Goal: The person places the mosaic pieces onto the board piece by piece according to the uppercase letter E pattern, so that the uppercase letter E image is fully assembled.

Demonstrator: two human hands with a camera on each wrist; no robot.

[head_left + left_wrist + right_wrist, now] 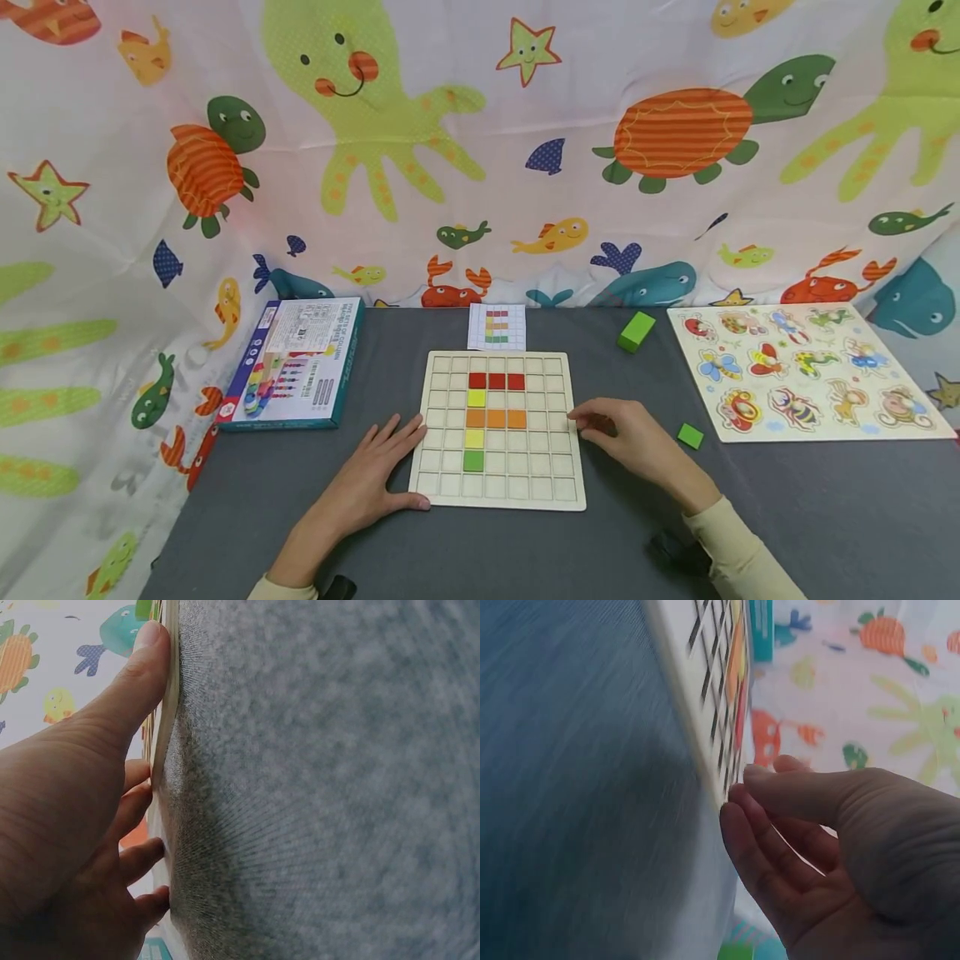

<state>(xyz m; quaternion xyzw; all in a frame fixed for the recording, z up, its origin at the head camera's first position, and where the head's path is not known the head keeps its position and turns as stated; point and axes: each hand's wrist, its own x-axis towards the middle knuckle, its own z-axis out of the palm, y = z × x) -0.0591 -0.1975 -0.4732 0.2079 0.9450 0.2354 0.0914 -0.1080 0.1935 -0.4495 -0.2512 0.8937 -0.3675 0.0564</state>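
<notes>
A pale wooden grid board [496, 492] lies on the grey table. Within its grid sit red tiles [497, 382], orange tiles [496, 419], two yellow tiles [475, 438] and a green tile [473, 461]. My left hand [367, 475] rests against the board's left side, fingers spread, thumb by the near left corner; the left wrist view has that thumb [142, 667] along the edge. At the right edge is my right hand [637, 437], its bent fingertips touching the board. In the right wrist view a gap shows between thumb [780, 791] and fingers [742, 840], with no tile between them.
Behind the board lies a small pattern card [497, 326] with coloured squares. A green block [636, 332] and a loose green tile [690, 436] are to the right, near an animal picture board [817, 375]. A flat box [296, 362] lies at left. Printed cloth hangs behind.
</notes>
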